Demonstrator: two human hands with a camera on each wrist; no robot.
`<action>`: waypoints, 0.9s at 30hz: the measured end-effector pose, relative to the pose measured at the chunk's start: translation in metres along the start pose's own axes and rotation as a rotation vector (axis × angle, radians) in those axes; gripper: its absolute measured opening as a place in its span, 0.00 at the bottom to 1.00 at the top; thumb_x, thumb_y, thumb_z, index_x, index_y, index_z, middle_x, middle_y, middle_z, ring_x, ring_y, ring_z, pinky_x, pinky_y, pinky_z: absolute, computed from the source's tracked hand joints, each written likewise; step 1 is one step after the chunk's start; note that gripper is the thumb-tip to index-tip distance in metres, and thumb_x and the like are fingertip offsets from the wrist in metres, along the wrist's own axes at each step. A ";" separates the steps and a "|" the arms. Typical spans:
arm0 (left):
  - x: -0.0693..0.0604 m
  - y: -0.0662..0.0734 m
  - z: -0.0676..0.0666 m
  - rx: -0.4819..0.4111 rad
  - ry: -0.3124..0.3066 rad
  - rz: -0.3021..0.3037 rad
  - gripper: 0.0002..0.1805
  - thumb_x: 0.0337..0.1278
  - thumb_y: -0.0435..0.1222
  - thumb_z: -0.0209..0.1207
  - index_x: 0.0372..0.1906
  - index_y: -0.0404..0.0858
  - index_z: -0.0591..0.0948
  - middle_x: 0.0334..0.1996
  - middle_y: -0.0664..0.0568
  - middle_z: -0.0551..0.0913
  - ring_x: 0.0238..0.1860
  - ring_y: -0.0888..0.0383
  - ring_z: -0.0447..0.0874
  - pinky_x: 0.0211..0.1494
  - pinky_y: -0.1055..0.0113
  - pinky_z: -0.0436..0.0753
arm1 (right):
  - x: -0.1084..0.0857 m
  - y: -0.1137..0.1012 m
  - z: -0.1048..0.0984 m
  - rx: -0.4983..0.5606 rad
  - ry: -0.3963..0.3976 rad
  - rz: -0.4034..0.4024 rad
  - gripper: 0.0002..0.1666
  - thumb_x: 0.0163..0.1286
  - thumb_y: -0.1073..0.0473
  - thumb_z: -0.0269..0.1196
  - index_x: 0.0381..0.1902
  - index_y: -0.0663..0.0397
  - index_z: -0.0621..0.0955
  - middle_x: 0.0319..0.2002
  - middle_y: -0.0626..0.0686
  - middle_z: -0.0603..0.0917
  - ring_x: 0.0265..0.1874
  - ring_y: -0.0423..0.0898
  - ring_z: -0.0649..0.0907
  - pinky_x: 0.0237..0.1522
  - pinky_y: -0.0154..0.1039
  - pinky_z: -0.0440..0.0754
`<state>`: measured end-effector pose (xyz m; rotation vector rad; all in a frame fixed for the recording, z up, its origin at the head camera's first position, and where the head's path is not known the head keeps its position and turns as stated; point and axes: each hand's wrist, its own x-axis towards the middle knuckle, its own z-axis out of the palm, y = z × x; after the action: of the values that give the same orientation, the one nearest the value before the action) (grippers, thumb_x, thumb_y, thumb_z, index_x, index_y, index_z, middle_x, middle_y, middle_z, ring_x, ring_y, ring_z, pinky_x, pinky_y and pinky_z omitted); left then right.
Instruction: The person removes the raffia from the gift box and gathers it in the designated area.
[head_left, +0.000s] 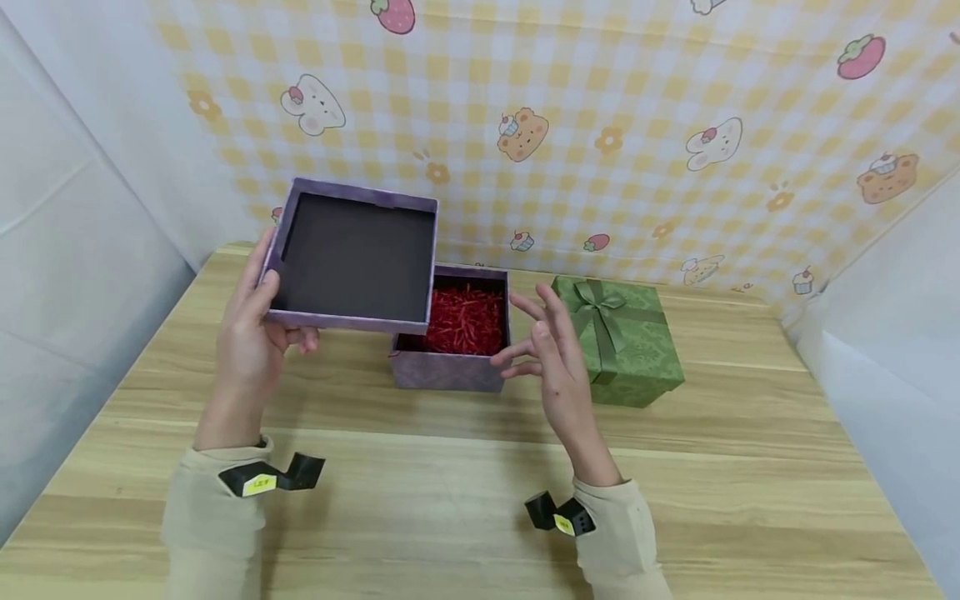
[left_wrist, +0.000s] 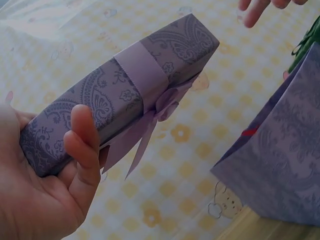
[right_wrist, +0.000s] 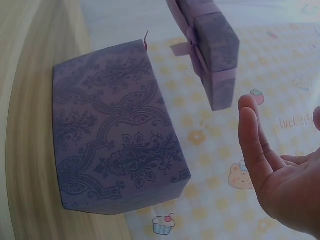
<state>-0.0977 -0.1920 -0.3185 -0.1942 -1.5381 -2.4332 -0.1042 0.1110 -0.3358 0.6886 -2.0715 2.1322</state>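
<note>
My left hand (head_left: pixel 251 337) grips the purple box lid (left_wrist: pixel 105 95) by its left edge, thumb on the near corner. In the head view the lid is tilted, its black inside facing me. A lilac ribbon with a bow (left_wrist: pixel 167 102) shows on its outer side. Below and behind the lid stands the open purple gift box (head_left: pixel 450 372), holding red shredded paper (head_left: pixel 467 321). The lid hides part of the box's left side. My right hand (head_left: pixel 558 371) hovers just right of the box, fingers spread and holding nothing.
A green gift box (head_left: pixel 633 342) with a green ribbon bow stands closed to the right, behind my right hand. All of this is on a wooden table (head_left: pixel 420 500). A yellow checked cloth (head_left: pixel 600 92) with cartoon prints hangs along the back.
</note>
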 end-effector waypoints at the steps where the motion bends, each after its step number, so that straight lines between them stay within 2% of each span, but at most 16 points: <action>1: 0.000 0.001 -0.003 -0.011 0.000 -0.002 0.26 0.71 0.40 0.41 0.71 0.48 0.58 0.39 0.46 0.78 0.11 0.57 0.74 0.15 0.71 0.72 | 0.000 0.000 0.000 -0.002 -0.001 -0.002 0.28 0.77 0.53 0.39 0.72 0.47 0.52 0.65 0.57 0.66 0.30 0.48 0.84 0.27 0.53 0.81; 10: 0.004 0.000 -0.026 -0.081 -0.005 -0.020 0.27 0.70 0.38 0.42 0.72 0.46 0.56 0.39 0.45 0.80 0.11 0.56 0.75 0.15 0.71 0.73 | 0.000 0.000 -0.002 -0.013 0.003 0.008 0.28 0.77 0.53 0.38 0.72 0.47 0.52 0.64 0.56 0.67 0.30 0.48 0.84 0.28 0.54 0.80; 12: 0.005 0.000 -0.029 -0.083 -0.002 -0.025 0.27 0.71 0.38 0.42 0.72 0.46 0.56 0.38 0.45 0.81 0.11 0.56 0.75 0.15 0.71 0.73 | 0.000 0.000 -0.002 -0.014 0.004 0.009 0.28 0.77 0.53 0.38 0.72 0.47 0.52 0.64 0.56 0.67 0.30 0.48 0.84 0.28 0.54 0.80; 22: 0.005 -0.004 -0.043 -0.065 0.019 -0.061 0.26 0.71 0.37 0.40 0.72 0.49 0.58 0.45 0.45 0.77 0.12 0.56 0.76 0.15 0.70 0.74 | 0.000 0.001 -0.002 -0.016 -0.005 0.027 0.28 0.77 0.52 0.39 0.72 0.46 0.53 0.64 0.57 0.67 0.30 0.49 0.84 0.28 0.56 0.80; 27: 0.006 -0.008 -0.051 -0.072 0.037 -0.080 0.26 0.72 0.37 0.39 0.72 0.49 0.56 0.40 0.45 0.79 0.12 0.55 0.76 0.15 0.69 0.74 | 0.000 0.002 -0.002 -0.016 -0.008 0.028 0.28 0.77 0.51 0.39 0.72 0.47 0.53 0.63 0.57 0.67 0.30 0.48 0.84 0.28 0.57 0.79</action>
<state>-0.1046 -0.2357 -0.3464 -0.1030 -1.4706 -2.5411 -0.1055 0.1128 -0.3373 0.6710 -2.1118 2.1282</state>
